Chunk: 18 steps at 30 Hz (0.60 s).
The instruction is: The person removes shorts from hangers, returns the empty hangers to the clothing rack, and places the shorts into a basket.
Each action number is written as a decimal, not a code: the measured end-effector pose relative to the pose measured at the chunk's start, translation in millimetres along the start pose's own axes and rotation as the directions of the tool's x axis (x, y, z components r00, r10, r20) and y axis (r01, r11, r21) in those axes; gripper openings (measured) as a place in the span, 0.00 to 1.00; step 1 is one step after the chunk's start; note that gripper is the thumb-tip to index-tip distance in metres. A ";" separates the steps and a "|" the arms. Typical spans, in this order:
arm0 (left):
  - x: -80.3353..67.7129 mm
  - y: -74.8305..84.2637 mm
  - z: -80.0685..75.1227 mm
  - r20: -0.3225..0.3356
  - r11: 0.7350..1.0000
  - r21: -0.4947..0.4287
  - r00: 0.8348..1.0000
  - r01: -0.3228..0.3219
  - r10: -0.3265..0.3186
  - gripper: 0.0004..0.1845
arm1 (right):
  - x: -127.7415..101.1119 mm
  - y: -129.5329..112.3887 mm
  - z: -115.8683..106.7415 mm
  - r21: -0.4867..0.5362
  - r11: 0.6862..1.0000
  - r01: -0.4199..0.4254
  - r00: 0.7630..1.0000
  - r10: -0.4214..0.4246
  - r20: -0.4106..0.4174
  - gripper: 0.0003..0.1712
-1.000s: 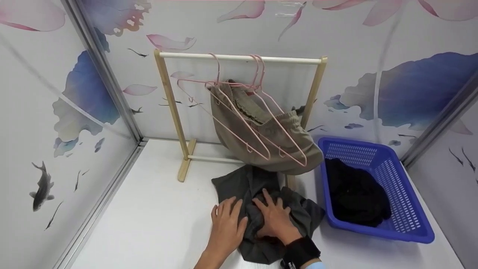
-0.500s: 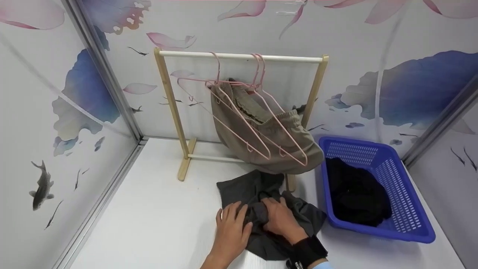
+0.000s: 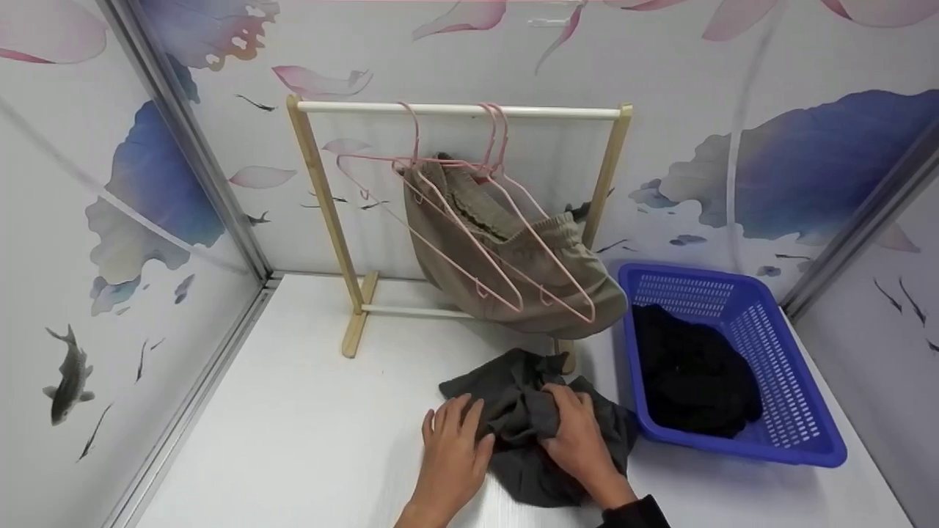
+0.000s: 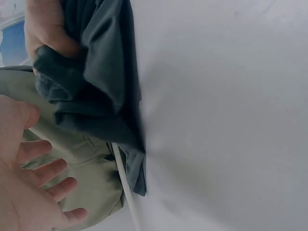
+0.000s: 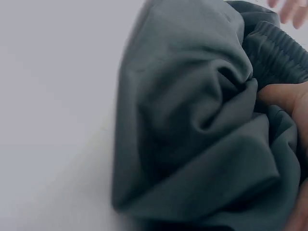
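Observation:
A dark grey garment lies bunched on the white table just in front of me. My right hand grips a gathered fold of it near the top, fingers curled into the cloth. The right wrist view shows the same crumpled grey cloth, with my fingers at its right side. My left hand lies with straight, spread fingers at the garment's left edge. In the left wrist view that hand is open and holds nothing, with the grey cloth beyond it.
A wooden rack at the back carries pink hangers and a hanging khaki garment. A blue basket holding black clothes stands close on the right. Patterned walls enclose the left, back and right.
My right hand went from lying flat on the grey garment to gripping a fold. The cloth bunched up and shifted slightly right. My left hand stayed at its left edge.

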<state>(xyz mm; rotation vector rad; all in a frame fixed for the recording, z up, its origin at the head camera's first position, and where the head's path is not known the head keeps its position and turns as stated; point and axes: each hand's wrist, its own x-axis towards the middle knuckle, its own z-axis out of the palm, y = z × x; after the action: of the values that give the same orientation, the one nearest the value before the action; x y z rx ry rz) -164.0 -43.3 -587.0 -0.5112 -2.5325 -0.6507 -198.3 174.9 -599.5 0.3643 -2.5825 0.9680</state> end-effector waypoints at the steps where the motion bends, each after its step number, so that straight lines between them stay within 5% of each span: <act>1: 0.6 0.9 0.3 0.000 1.000 -0.004 1.000 -0.002 0.002 0.22 | -1.2 -1.0 -4.5 0.012 1.000 -0.009 1.000 0.009 -0.024 0.36; 10: 6.0 8.8 -1.9 0.005 1.000 -0.022 1.000 -0.004 0.004 0.23 | -1.7 -13.6 -52.6 0.098 0.990 -0.104 0.983 0.117 -0.138 0.33; 18: 14.6 19.4 -3.6 -0.009 0.998 -0.034 0.999 -0.048 0.048 0.23 | -2.2 -24.2 -99.2 0.205 0.945 -0.253 0.945 0.287 -0.156 0.39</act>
<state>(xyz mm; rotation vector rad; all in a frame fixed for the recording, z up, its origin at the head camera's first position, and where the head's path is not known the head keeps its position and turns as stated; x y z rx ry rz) -165.8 -25.9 -569.8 -0.5788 -2.4970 -0.6782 -164.0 224.0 -516.7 -0.0394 -2.4217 1.2750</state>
